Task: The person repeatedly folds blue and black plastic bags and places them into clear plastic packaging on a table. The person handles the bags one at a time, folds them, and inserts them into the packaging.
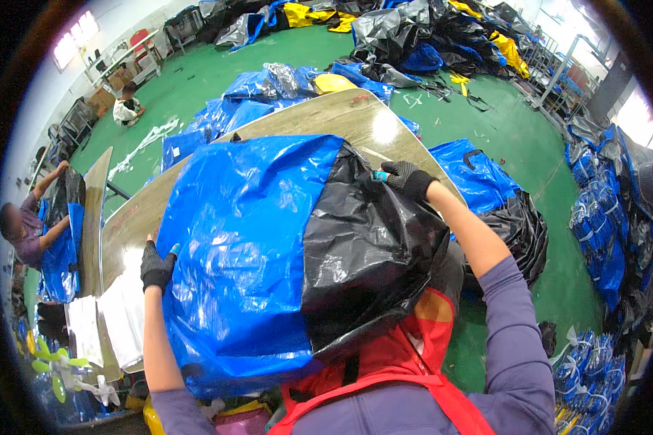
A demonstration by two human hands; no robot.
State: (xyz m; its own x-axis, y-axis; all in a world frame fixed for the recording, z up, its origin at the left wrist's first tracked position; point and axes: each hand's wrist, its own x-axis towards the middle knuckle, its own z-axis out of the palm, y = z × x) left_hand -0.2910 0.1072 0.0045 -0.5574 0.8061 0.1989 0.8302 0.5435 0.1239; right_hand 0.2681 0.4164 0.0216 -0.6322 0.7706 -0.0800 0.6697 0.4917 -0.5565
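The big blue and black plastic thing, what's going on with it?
The person wearing the camera has both hands on the plastic: the gloved left hand at its blue edge, the gloved right hand on its black part. It lies partly over a table. Off to the left, another person handles similar sheeting, and more sits in piles on the green floor.

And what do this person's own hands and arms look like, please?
The left hand and right hand wear dark gloves; the right one's back looks finely pale-dotted. A small teal patch shows on each glove. Purple sleeves reach only partway, leaving the forearms largely bare.
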